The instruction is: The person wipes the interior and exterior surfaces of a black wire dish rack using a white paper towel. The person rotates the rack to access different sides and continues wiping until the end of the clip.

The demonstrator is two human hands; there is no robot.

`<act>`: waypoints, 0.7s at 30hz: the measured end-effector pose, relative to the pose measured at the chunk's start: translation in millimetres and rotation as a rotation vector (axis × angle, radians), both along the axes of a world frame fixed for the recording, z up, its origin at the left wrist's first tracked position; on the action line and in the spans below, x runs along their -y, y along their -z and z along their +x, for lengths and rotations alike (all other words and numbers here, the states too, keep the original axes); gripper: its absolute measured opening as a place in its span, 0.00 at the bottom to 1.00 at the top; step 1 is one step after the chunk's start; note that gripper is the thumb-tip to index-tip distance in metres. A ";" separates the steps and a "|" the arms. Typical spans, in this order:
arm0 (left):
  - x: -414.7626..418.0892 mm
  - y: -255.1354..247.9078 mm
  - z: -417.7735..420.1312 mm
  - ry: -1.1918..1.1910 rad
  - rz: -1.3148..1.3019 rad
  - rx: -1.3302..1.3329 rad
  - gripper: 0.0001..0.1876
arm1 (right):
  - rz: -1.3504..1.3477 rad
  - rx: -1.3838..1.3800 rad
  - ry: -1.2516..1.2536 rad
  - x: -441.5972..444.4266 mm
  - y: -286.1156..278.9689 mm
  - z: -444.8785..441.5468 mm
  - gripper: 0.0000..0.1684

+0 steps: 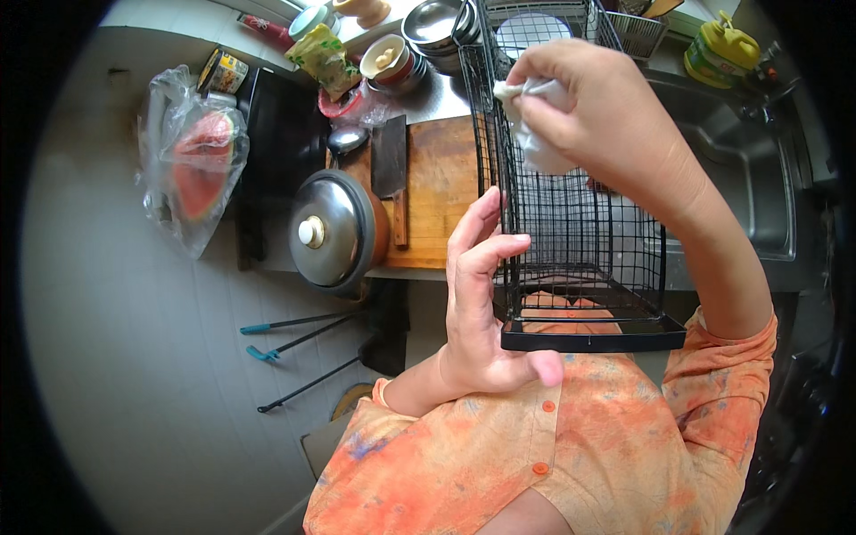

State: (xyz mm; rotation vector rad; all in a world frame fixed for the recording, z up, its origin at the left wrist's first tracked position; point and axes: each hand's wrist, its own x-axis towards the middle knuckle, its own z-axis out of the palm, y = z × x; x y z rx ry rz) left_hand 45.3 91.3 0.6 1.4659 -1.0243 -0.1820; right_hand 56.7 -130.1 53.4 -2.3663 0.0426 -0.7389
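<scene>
A black wire-mesh rack stands out in front of my body, its solid black rim close to my shirt. My left hand grips the rack's left side near that rim, with fingertips on the wire and the thumb under the rim. Pinched between the thumb and fingers of my right hand is a crumpled white cloth, held against the upper mesh. The palm side of my right hand is partly hidden.
Left of the rack lie a wooden cutting board, a cleaver and a lidded pot. Bowls stand behind them. A steel sink is at right, near a yellow-green jug. Bagged watermelon sits far left.
</scene>
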 end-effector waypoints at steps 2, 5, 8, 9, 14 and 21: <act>0.9 -1.5 -2.5 0.000 -0.015 -0.011 0.56 | -0.029 0.024 -0.033 1.2 0.1 0.0 0.09; 3.7 -2.8 -9.6 -0.007 -0.084 -0.120 0.50 | 0.015 0.102 -0.115 -10.2 5.5 -3.5 0.05; 7.3 -1.0 -10.9 -0.003 -0.141 -0.168 0.49 | -0.097 0.118 -0.136 -8.3 3.4 -8.2 0.03; 7.2 -0.9 -10.6 -0.004 -0.149 -0.172 0.49 | -0.131 0.132 -0.147 -7.5 3.1 -9.1 0.03; 11.8 -1.5 -13.2 -0.011 -0.214 -0.247 0.49 | -0.481 0.187 -0.260 -11.2 -6.4 -20.6 0.11; 15.0 3.6 -10.1 -0.024 -0.255 -0.205 0.50 | -0.474 0.168 -0.471 -15.8 -7.3 -37.1 0.11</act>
